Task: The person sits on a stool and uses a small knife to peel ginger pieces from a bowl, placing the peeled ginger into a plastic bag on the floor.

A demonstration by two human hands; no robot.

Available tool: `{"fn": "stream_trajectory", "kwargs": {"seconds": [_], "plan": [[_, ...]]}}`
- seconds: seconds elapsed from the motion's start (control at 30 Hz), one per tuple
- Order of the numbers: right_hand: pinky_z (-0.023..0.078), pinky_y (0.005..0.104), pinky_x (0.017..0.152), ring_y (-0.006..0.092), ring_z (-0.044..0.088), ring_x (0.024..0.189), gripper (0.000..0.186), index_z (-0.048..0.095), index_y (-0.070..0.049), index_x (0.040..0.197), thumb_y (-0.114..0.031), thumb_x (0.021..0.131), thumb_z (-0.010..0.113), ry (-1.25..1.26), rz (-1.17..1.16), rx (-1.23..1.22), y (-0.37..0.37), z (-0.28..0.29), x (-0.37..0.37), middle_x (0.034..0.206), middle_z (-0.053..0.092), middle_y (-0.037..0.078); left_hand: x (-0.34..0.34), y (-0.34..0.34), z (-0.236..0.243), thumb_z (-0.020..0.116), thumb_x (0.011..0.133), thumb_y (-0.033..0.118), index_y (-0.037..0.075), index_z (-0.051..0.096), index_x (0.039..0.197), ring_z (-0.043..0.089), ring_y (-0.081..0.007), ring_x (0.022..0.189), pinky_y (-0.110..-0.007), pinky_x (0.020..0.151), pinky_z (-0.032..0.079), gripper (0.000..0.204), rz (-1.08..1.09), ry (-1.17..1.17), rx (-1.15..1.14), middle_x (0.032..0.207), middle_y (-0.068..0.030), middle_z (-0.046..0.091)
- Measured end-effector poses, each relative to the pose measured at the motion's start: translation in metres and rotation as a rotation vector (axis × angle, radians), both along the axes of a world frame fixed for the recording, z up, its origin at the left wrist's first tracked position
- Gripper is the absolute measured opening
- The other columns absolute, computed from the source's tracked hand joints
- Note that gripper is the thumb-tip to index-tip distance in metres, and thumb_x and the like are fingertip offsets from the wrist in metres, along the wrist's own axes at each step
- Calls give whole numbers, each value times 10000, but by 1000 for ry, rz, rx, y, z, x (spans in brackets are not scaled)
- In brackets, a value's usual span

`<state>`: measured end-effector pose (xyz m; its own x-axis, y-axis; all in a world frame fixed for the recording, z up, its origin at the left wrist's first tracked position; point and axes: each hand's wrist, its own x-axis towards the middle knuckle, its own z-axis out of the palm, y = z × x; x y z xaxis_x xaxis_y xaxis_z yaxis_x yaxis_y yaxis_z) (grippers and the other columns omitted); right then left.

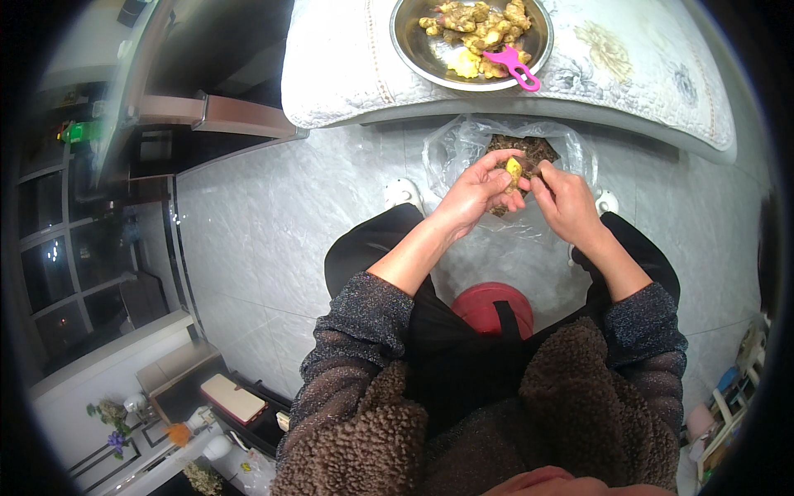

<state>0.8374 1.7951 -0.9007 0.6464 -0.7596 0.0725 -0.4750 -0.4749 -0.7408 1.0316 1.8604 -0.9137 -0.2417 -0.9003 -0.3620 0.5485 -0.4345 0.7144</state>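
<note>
My left hand is closed round a yellow piece of ginger with its fingertips. My right hand is closed in a pinch at the ginger's right side; what sits between those fingertips is too small to make out. Below both hands lies an open clear plastic bag holding dark brown debris. Above them, a steel bowl holds several knobbly ginger pieces and a pink peeler.
The bowl stands on a quilted white covered surface. I sit over a red stool on grey floor tiles. A black cabinet is at the lower left, a rack with items at the lower right.
</note>
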Motion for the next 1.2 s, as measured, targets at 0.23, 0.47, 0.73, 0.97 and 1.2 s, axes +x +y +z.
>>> {"fn": "stream_trajectory", "kwargs": {"seconds": [0.23,0.47,0.73,0.97,1.2], "plan": [[433,500,555,437,604,652,233,536,-5,924,-226,917,610,-4,-12,45,0,6,3,656,590,226,-3,0,-2,496,1001,71,26,416,1384,657,-173,847,-291,773,539,394,-12,0,-49,1032,-99,624],[441,498,559,421,612,656,200,535,-8,877,-193,936,582,28,25,17,0,4,2,688,610,209,-3,-1,2,555,986,125,20,417,1385,652,-152,801,-280,747,516,435,-71,-113,-77,945,-81,658],[444,498,564,417,614,658,191,537,-10,855,-176,946,564,15,32,-3,3,2,4,707,615,204,-2,0,-1,555,988,129,5,419,1377,649,-145,781,-271,712,531,430,-45,-120,-61,956,-90,657],[423,512,564,435,597,653,180,524,-12,875,-171,959,536,5,19,31,0,4,4,661,585,218,-2,0,-2,552,989,123,13,453,1338,646,-143,771,-270,710,529,379,-37,-111,-67,955,-85,653],[420,509,566,440,595,664,194,520,-1,864,-168,961,535,-14,27,21,2,3,4,704,594,224,-3,0,-1,556,985,117,18,463,1322,645,-146,776,-271,713,527,364,-45,-100,-61,955,-87,653]]}}
